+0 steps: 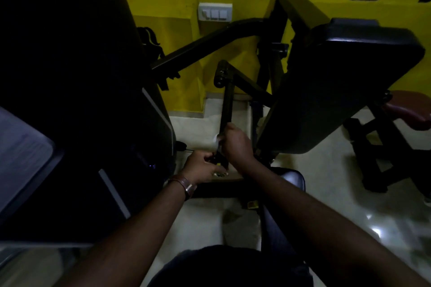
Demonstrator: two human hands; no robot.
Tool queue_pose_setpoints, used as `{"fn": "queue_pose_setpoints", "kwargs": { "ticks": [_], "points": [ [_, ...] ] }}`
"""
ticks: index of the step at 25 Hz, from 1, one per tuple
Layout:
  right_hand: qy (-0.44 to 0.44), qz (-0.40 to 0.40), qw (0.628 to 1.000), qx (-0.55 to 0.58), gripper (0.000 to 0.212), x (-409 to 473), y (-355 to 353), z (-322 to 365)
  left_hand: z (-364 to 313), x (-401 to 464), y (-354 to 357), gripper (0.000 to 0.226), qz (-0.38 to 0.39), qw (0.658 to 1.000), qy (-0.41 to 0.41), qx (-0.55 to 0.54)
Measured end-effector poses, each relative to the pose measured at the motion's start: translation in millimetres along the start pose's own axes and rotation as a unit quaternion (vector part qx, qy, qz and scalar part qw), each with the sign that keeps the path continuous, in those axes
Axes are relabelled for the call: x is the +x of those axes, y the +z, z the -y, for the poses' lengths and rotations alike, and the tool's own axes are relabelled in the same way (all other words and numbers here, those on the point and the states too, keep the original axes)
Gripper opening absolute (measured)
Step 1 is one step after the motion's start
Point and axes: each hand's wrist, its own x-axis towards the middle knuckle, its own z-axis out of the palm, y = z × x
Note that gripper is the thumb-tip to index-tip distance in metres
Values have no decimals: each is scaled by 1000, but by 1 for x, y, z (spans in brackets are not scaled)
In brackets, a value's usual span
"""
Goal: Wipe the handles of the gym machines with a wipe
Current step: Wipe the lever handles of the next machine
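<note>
A black machine arm [226,105] runs down from a round pivot toward me in the middle of the dim view. My right hand [235,144] grips this bar, pressing a white wipe [217,139] against it; only a small piece of the wipe shows at my fingers. Just below, my left hand [200,166] curls its fingers round the lower end of the bar. A brown strap sits on my left wrist.
A large black back pad [338,86] stands tilted to the right of the bar. Dark machine housing [77,100] fills the left. A yellow wall with a switch plate [215,11] is behind. Another bench with a reddish pad [410,112] stands far right on pale glossy floor.
</note>
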Motion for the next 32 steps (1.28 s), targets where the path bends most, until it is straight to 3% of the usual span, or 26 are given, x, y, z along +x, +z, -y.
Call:
{"fn": "queue_pose_setpoints", "kwargs": {
  "ticks": [3,5,7,10,13,14,16,17,19,21,24,26,27,29,32],
  "points": [
    [-66,81,989,-104,12,11,10,5,5,-2,3,33,-52,999,-5,-14],
    [-132,128,979,-84,15,2,14,-3,9,-3,6,30,-78,997,0,-22],
    [-139,158,977,-23,16,2,10,-12,11,-4,7,29,-83,995,1,-52],
    [-68,110,992,-3,17,27,14,-25,4,1,2,44,-34,997,-18,-71],
    [29,11,995,97,13,13,18,-30,5,9,-4,48,10,997,-48,-62],
    [36,-26,990,133,10,-7,22,-32,11,13,-5,55,10,998,-51,-42],
    [67,-78,976,191,6,-56,26,-30,31,32,-4,91,14,998,-52,-18],
    [138,-80,948,274,4,-67,24,-24,41,43,-3,107,23,998,-57,-18],
    [331,-51,807,486,14,-52,24,-18,36,47,-4,127,36,997,-62,-13],
    [451,43,712,536,17,-19,30,-27,14,33,-8,135,33,997,-66,0],
    [457,144,568,670,16,-11,38,-20,2,22,-10,139,23,997,-72,-8],
    [417,141,514,736,36,-34,36,-9,3,25,-11,135,35,996,-76,-40],
    [403,123,518,744,46,-43,35,-9,4,25,-10,132,40,996,-75,-42],
    [397,116,561,717,41,-40,29,-13,3,26,-10,129,37,995,-82,-43],
    [433,60,747,500,28,3,18,-20,-2,25,-11,113,58,992,-97,-62]
  ]
}}
